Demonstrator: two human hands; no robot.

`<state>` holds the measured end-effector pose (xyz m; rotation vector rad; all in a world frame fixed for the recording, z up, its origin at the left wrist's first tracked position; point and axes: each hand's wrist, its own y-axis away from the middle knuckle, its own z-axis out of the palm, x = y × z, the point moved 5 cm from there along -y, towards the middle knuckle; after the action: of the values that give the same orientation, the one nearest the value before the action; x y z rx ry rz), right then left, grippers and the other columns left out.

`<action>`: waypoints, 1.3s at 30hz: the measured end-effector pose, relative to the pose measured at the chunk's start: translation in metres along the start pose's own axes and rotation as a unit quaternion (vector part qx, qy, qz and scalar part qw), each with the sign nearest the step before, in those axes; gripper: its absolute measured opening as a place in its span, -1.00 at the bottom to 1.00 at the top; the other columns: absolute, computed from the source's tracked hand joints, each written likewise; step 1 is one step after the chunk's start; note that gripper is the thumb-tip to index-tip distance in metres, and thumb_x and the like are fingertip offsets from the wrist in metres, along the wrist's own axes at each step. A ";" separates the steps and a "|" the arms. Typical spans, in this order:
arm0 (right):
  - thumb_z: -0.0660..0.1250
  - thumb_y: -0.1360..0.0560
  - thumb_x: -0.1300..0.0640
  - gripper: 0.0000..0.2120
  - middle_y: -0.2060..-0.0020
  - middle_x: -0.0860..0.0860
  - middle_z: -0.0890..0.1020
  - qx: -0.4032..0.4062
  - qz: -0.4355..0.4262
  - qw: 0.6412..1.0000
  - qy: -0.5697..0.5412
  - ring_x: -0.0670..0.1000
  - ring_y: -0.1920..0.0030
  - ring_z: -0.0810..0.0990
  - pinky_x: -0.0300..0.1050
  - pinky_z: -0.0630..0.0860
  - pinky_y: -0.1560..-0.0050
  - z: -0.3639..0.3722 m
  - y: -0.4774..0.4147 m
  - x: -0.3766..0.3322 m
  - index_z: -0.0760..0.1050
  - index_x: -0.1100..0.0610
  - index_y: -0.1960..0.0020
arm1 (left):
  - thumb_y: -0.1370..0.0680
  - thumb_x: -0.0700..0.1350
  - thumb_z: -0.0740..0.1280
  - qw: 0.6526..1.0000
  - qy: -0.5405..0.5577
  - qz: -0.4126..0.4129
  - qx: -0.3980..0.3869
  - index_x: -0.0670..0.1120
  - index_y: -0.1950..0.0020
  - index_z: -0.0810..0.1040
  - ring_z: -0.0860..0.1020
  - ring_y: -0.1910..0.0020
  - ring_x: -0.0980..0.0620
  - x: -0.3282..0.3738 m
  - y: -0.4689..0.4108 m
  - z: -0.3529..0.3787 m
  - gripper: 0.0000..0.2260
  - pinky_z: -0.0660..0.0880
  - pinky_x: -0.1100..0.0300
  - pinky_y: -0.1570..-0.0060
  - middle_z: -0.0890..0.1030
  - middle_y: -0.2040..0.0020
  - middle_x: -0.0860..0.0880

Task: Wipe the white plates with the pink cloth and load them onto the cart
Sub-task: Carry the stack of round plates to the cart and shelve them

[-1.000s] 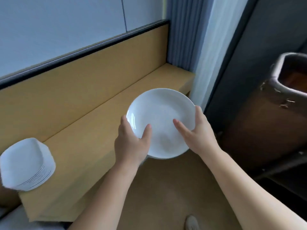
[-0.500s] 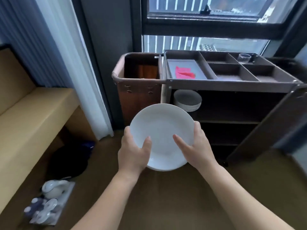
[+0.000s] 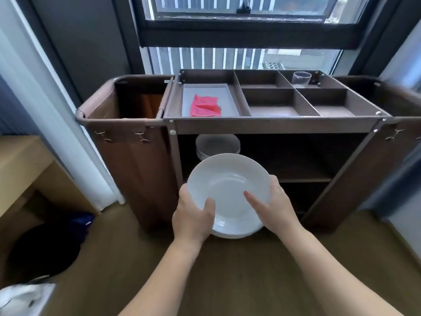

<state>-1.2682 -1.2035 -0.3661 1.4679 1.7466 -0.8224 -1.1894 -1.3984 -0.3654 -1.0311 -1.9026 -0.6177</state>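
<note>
**White plate held in front of the cart**

White plate (image 3: 230, 179), face up and tilted a little toward the viewer, gripped at its near edge by both hands. Left hand (image 3: 192, 215): thumb laid on the inner face, fingers hidden beneath the rim, so the plate is pinched between them. Right hand (image 3: 273, 208): thumb stretched across the inner face, fingers wrapped round the right rim. A second white edge shows under the near rim; whether it is another plate cannot be told. The plate hangs above the floor (image 3: 227, 281), just before the brown cart (image 3: 273, 127) and level with its upper shelf. On that shelf, at the left, sits a stack (image 3: 217, 144) of plates, directly behind the held one and partly covered by it. Pink cloth (image 3: 205, 106), folded, lies in a grey tray (image 3: 189, 96) in the cart's top left compartment. A clear glass (image 3: 301, 78) stands upright in the far right compartment. A brown bag (image 3: 127, 156) hangs on the cart's left end
</note>
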 end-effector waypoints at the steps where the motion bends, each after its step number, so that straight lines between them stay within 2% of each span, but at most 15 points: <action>1: 0.40 -0.43 -0.21 -0.55 -0.06 -0.09 0.52 0.001 0.003 1.000 -0.001 -0.12 -0.02 0.54 -0.24 0.49 0.18 0.005 -0.017 0.008 0.31 -0.08 -0.19 | -0.39 0.11 0.22 1.000 -0.005 0.004 0.002 0.02 -0.28 0.32 0.49 0.03 0.06 -0.004 -0.018 0.011 -0.52 0.38 0.17 0.11 0.53 -0.06 0.13; 6: 0.37 -0.47 -0.18 -0.56 -0.06 -0.07 0.53 -0.004 0.013 1.000 -0.007 -0.10 0.00 0.56 -0.32 0.46 0.26 0.030 -0.092 0.046 0.33 -0.02 -0.21 | -0.48 0.01 0.26 0.999 -0.039 0.016 0.019 0.01 -0.21 0.36 0.50 0.02 0.00 -0.018 -0.091 0.056 -0.69 0.38 0.14 0.09 0.55 -0.07 0.08; 9: 0.34 -0.51 -0.09 -0.54 -0.06 -0.06 0.55 0.014 0.002 1.000 -0.014 -0.07 0.05 0.54 -0.31 0.43 0.25 0.042 -0.147 0.064 0.31 0.06 -0.31 | -0.51 0.00 0.25 0.996 -0.069 0.031 0.049 -0.05 -0.29 0.35 0.54 -0.07 -0.14 -0.025 -0.143 0.088 -0.63 0.36 0.13 0.07 0.56 -0.14 -0.02; 11: 0.31 -0.54 -0.07 -0.43 -0.13 -0.01 0.54 0.018 -0.009 1.000 -0.007 -0.02 0.02 0.50 -0.21 0.43 0.13 0.051 -0.188 0.074 0.23 0.11 -0.45 | -0.53 0.01 0.24 0.993 -0.083 0.033 0.072 -0.10 -0.34 0.31 0.53 -0.13 -0.21 -0.027 -0.176 0.105 -0.58 0.35 0.12 0.04 0.55 -0.18 -0.11; 14: 0.29 -0.56 -0.07 -0.36 -0.19 -0.02 0.47 0.029 -0.047 0.998 -0.008 0.07 -0.15 0.50 -0.16 0.39 -0.03 0.060 -0.235 0.081 0.14 0.11 -0.53 | -0.55 0.01 0.20 0.991 -0.069 0.050 0.105 -0.13 -0.40 0.25 0.51 -0.16 -0.24 -0.030 -0.208 0.123 -0.54 0.33 0.13 0.05 0.54 -0.22 -0.16; 16: 0.28 -0.55 -0.05 -0.40 -0.21 0.04 0.51 0.028 -0.069 0.997 -0.008 0.09 -0.16 0.52 -0.14 0.42 -0.07 0.068 -0.257 0.085 0.19 0.13 -0.50 | -0.56 0.01 0.19 0.989 -0.042 0.058 0.132 -0.15 -0.36 0.25 0.51 -0.16 -0.24 -0.034 -0.224 0.127 -0.57 0.31 0.12 0.07 0.54 -0.21 -0.16; 19: 0.30 -0.50 -0.02 -0.53 -0.11 0.01 0.58 0.032 -0.100 0.994 -0.032 0.05 -0.09 0.56 -0.10 0.48 -0.06 0.077 -0.280 0.086 0.39 0.12 -0.36 | -0.57 0.05 0.17 0.983 -0.047 0.081 0.158 -0.18 -0.32 0.29 0.50 -0.17 -0.25 -0.036 -0.244 0.129 -0.58 0.35 0.07 0.03 0.53 -0.22 -0.18; 22: 0.28 -0.37 -0.08 -0.50 -0.07 0.03 0.64 0.042 -0.121 0.991 -0.048 0.06 -0.06 0.60 -0.03 0.55 -0.11 0.085 -0.296 0.086 0.52 0.11 -0.25 | -0.56 0.06 0.15 0.976 -0.061 0.110 0.176 -0.19 -0.39 0.29 0.49 -0.19 -0.26 -0.037 -0.258 0.131 -0.52 0.38 0.05 -0.03 0.52 -0.24 -0.20; 24: 0.28 -0.39 -0.06 -0.54 -0.04 0.05 0.66 0.044 -0.124 0.990 -0.052 0.08 -0.06 0.62 0.00 0.55 -0.13 0.090 -0.303 0.086 0.56 0.12 -0.21 | -0.56 0.05 0.15 0.974 -0.065 0.120 0.183 -0.20 -0.42 0.28 0.49 -0.21 -0.27 -0.039 -0.265 0.134 -0.50 0.38 0.05 -0.05 0.52 -0.26 -0.21; 28: 0.28 -0.32 -0.11 -0.46 -0.03 0.07 0.67 0.048 -0.115 0.990 -0.063 0.10 -0.05 0.63 0.02 0.56 -0.14 0.094 -0.316 0.090 0.58 0.16 -0.19 | -0.56 0.06 0.13 0.978 -0.061 0.116 0.162 -0.20 -0.43 0.30 0.47 -0.26 -0.24 -0.040 -0.285 0.143 -0.49 0.35 0.07 -0.07 0.50 -0.29 -0.20; 31: 0.28 -0.42 -0.09 -0.54 -0.06 0.09 0.65 0.042 -0.102 0.992 -0.064 0.11 -0.07 0.62 0.03 0.56 -0.14 0.094 -0.327 0.092 0.56 0.16 -0.21 | -0.57 0.08 0.11 0.984 -0.053 0.102 0.139 -0.19 -0.42 0.33 0.46 -0.26 -0.20 -0.040 -0.299 0.150 -0.49 0.30 0.14 -0.01 0.50 -0.30 -0.18; 36: 0.25 -0.44 -0.11 -0.58 -0.04 0.11 0.66 0.054 -0.112 0.991 -0.057 0.14 -0.05 0.62 0.10 0.59 -0.09 0.092 -0.340 0.092 0.57 0.16 -0.13 | -0.57 0.13 0.08 0.983 -0.057 0.092 0.149 -0.17 -0.39 0.37 0.47 -0.26 -0.20 -0.042 -0.316 0.156 -0.48 0.29 0.11 -0.01 0.52 -0.28 -0.18; 39: 0.25 -0.49 -0.10 -0.57 -0.12 0.12 0.61 0.057 -0.103 0.991 -0.064 0.15 -0.12 0.57 0.01 0.53 -0.09 0.095 -0.349 0.097 0.51 0.16 -0.22 | -0.56 0.15 0.07 0.982 -0.062 0.091 0.154 -0.16 -0.38 0.37 0.49 -0.20 -0.19 -0.048 -0.322 0.163 -0.48 0.34 0.09 -0.01 0.54 -0.23 -0.17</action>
<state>-1.6131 -1.2834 -0.4887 1.2905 1.7979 -1.1155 -1.5210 -1.4707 -0.4961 -1.0435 -1.9098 -0.1484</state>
